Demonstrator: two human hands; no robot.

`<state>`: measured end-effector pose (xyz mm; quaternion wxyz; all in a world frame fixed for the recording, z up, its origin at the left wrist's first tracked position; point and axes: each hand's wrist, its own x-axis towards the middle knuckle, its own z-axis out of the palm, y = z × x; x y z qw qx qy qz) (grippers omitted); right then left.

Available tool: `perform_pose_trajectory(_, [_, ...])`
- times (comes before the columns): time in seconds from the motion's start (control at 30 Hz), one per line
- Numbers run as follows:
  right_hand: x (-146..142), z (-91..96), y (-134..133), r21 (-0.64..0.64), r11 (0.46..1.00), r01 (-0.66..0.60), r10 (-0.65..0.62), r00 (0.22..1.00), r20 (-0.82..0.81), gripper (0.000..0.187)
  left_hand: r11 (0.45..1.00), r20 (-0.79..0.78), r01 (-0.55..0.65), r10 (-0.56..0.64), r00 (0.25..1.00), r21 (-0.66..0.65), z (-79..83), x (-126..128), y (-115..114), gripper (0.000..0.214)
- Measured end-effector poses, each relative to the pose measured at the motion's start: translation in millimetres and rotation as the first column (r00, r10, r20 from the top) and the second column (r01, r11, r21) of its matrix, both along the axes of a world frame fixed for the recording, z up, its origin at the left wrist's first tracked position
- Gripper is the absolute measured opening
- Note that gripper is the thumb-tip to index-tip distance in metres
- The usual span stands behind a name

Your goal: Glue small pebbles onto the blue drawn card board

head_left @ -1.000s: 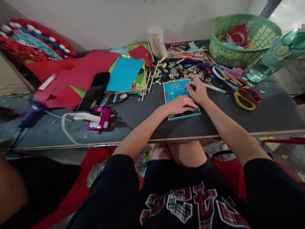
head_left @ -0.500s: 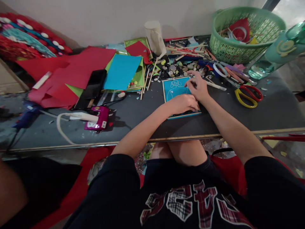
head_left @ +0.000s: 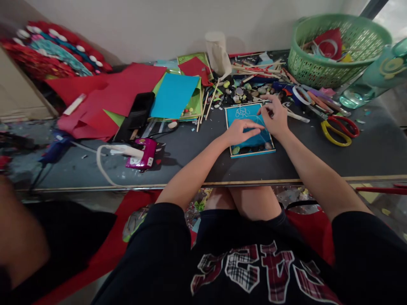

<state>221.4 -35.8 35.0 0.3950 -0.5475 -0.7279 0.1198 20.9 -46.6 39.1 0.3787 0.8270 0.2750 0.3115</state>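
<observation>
A: Where is the work sitting?
B: On the dark grey counter [head_left: 190, 167], right of centre in the frame: a flat rectangular blue panel [head_left: 251, 142] edged with thin pale sticks. White lines are drawn on it, looping near its upper left corner.
A: Anything lying on it?
B: A row of small stones runs along its lower edge, a rounded green stone [head_left: 235, 150] at the left end and darker ones beside it.
A: And the left hand [head_left: 244, 131]?
B: Over the panel's middle, fingers stretched out and thumb apart from them, with a gap between. Whether it touches the surface, I can't tell.
A: The right hand [head_left: 275, 117]?
B: At the panel's right edge, fingers bent, thumb and forefinger close together. I can't tell if something small is pinched there.
A: What lies around them?
B: Scissors with red and yellow handles [head_left: 346, 134] to the right, a mixed heap of pebbles [head_left: 241, 92] just above the panel, a green perforated plastic basket [head_left: 333, 71] at upper right, and a bright blue paper sheet [head_left: 174, 95] left of the pebbles.
</observation>
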Motion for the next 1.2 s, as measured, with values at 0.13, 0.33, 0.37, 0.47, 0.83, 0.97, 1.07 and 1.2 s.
perform_pose_trajectory(0.13, [2.2,-2.1,0.8,0.017,0.999,0.039,-0.039,0.999,-0.001,0.049,0.934,0.144,-0.351,0.339,0.93,0.068,-6.9,-17.9,23.7,0.043])
perform_pose_trajectory(0.33, [15.1,12.6,1.8,0.154,0.948,0.28,-0.307,0.931,0.197,0.037,0.796,0.103,-0.584,0.575,0.812,0.157,-27.3,-40.2,54.1,0.025])
perform_pose_trajectory(0.37, [18.2,17.5,0.8,0.174,0.92,0.351,-0.384,0.894,0.23,0.037,0.777,0.11,-0.608,0.598,0.794,0.165,-29.5,-40.8,55.7,0.023])
perform_pose_trajectory(0.47, [24.6,32.9,-4.7,0.16,0.835,0.526,-0.549,0.785,0.287,0.044,0.755,0.118,-0.627,0.617,0.778,0.191,-32.7,-37.4,55.3,0.022])
perform_pose_trajectory(0.83, [27.8,63.5,-11.9,-0.011,0.61,0.792,-0.72,0.56,0.41,0.053,0.754,0.12,-0.639,0.627,0.769,0.154,-37.9,-36.6,56.9,0.014])
perform_pose_trajectory(0.97, [33.6,60.8,-9.7,-0.043,0.635,0.772,-0.682,0.586,0.437,0.044,0.762,0.137,-0.633,0.618,0.774,0.139,-36.4,-34.4,57.0,0.011])
perform_pose_trajectory(1.07, [30.9,59.5,-10.3,-0.034,0.658,0.752,-0.674,0.609,0.418,0.045,0.764,0.139,-0.633,0.618,0.774,0.127,-35.2,-31.6,55.2,0.017])
perform_pose_trajectory(1.2, [29.7,61.0,-10.9,-0.053,0.668,0.743,-0.656,0.62,0.431,0.049,0.781,0.136,-0.614,0.601,0.788,0.11,-35.9,-30.4,55.2,0.019])
